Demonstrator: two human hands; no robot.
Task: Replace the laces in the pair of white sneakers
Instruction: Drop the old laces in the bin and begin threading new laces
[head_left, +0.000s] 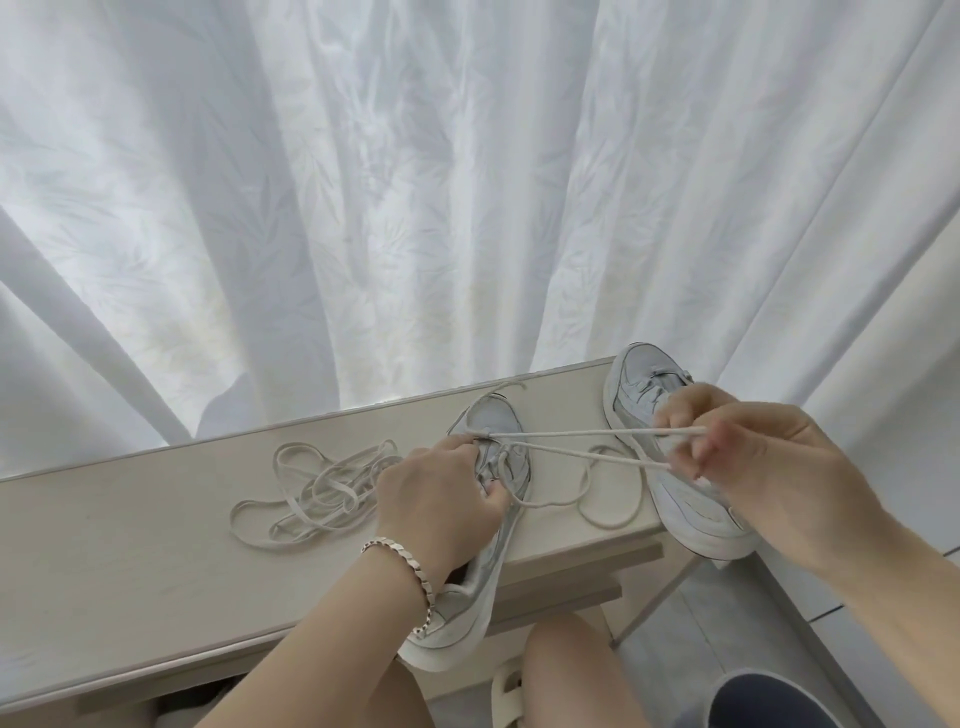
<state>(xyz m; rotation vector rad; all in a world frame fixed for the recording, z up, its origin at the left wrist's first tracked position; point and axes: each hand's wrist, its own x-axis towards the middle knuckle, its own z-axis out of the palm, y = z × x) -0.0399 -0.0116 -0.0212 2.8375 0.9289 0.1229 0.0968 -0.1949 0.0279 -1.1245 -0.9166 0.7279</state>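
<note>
Two white sneakers lie on a pale wooden desk (130, 545). My left hand (441, 504) presses down on the tongue of the near sneaker (493, 421), whose heel hangs over the desk's front edge. A round cream lace (571, 439) runs from that shoe's front eyelets to the right in two taut strands. My right hand (748, 457) pinches both strand ends, held above the second sneaker (639, 384) at the desk's right end. A slack loop of lace (608, 514) rests on the desk between the shoes.
A tangle of flat white laces (322, 493) lies on the desk left of the near sneaker. White curtains (415, 208) hang right behind the desk. My bare knees and a white slipper (506, 686) show below the desk's front edge.
</note>
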